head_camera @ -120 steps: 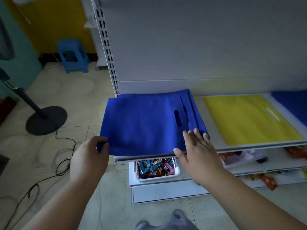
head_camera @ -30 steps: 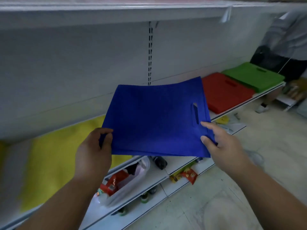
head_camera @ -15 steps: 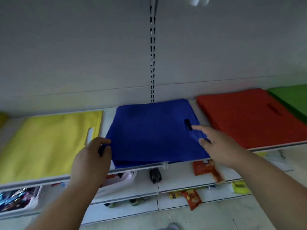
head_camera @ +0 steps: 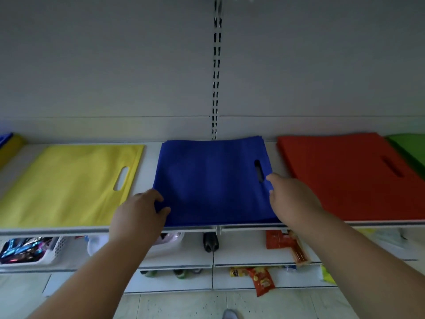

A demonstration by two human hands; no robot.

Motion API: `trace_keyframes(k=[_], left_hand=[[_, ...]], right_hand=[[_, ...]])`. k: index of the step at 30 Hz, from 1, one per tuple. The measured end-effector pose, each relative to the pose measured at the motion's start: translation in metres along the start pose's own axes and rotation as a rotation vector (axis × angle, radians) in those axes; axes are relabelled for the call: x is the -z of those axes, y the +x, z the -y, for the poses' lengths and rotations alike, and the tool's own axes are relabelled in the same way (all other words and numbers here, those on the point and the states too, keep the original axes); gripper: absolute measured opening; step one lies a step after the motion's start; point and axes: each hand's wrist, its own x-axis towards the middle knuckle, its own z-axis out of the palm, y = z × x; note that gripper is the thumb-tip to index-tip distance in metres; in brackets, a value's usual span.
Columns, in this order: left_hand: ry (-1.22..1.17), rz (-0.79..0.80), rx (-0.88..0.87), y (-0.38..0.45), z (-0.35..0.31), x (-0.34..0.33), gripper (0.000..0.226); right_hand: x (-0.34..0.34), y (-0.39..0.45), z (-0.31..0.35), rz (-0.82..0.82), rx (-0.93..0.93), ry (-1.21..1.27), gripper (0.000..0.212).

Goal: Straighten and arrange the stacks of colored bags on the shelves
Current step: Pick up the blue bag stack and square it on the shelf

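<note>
Shelf (head_camera: 147,157); blue bags (head_camera: 213,178) between hands; left hand (head_camera: 138,215) pinching; right hand (head_camera: 292,199) pinching

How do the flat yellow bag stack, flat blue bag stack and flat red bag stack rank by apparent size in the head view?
1. Flat red bag stack, though its right side is cut off.
2. Flat yellow bag stack, close to the red; wide-angle stretch makes this unsure.
3. Flat blue bag stack.

Shelf before me (head_camera: 151,150): white, flat
On it, left to right: yellow bags (head_camera: 69,183), blue bags (head_camera: 211,180), red bags (head_camera: 349,176), green bags (head_camera: 411,146)
Gaps: narrow white strips between stacks
</note>
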Motion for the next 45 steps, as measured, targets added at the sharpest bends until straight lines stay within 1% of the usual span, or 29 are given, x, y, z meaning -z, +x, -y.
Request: trace_keyframes(k=[1,3,5,7,10,14,16,18,20,23,27,31,33,37,41,45], left_hand=[[0.024,-0.017,-0.021,-0.001,-0.001,-0.002,0.03],[0.044,-0.066,-0.067,-0.004,0.001,-0.003,0.035],[0.012,-0.123,-0.105,-0.007,0.007,0.001,0.039],[-0.054,-0.162,-0.149,-0.011,0.02,0.007,0.037],[-0.154,-0.164,-0.195,-0.015,0.06,0.02,0.033],[-0.199,-0.208,-0.181,-0.026,0.151,0.04,0.03],[-0.179,-0.242,-0.158,-0.033,0.211,0.051,0.024],[-0.128,-0.273,-0.131,-0.042,0.275,0.064,0.017],[-0.103,-0.285,-0.068,-0.05,0.334,0.08,0.015],[-0.101,-0.285,0.046,-0.06,0.409,0.1,0.02],[-0.074,-0.332,0.108,-0.054,0.48,0.113,0.022],[-0.072,-0.376,0.167,-0.029,0.522,0.115,0.014],[-0.101,-0.372,0.176,-0.023,0.542,0.117,0.016],[-0.082,-0.325,0.131,-0.008,0.587,0.133,0.019],[-0.112,-0.316,0.088,0.031,0.643,0.143,0.02],[-0.148,-0.274,0.003,0.063,0.692,0.152,0.023]], right_hand=[[0.001,-0.001,0.001,0.005,-0.017,-0.052,0.024],[0.005,-0.005,0.008,-0.005,-0.039,-0.124,0.019],[0.011,-0.011,0.022,-0.05,-0.002,-0.141,0.026],[0.017,-0.019,0.048,-0.096,0.064,-0.126,0.036],[0.024,-0.035,0.11,-0.157,0.161,-0.061,0.042],[0.022,-0.061,0.223,-0.224,0.304,0.036,0.042],[0.017,-0.073,0.288,-0.258,0.374,0.08,0.042],[0.009,-0.085,0.355,-0.25,0.418,0.135,0.043],[0.001,-0.095,0.419,-0.249,0.468,0.185,0.043],[-0.009,-0.105,0.501,-0.224,0.541,0.228,0.042],[-0.023,-0.104,0.578,-0.182,0.625,0.22,0.04],[-0.035,-0.081,0.623,-0.196,0.687,0.199,0.039],[-0.042,-0.071,0.638,-0.185,0.66,0.189,0.039],[-0.05,-0.063,0.668,-0.146,0.569,0.185,0.039],[-0.055,-0.055,0.705,-0.233,0.463,0.171,0.037],[-0.076,-0.061,0.732,-0.213,0.3,0.197,0.034]])
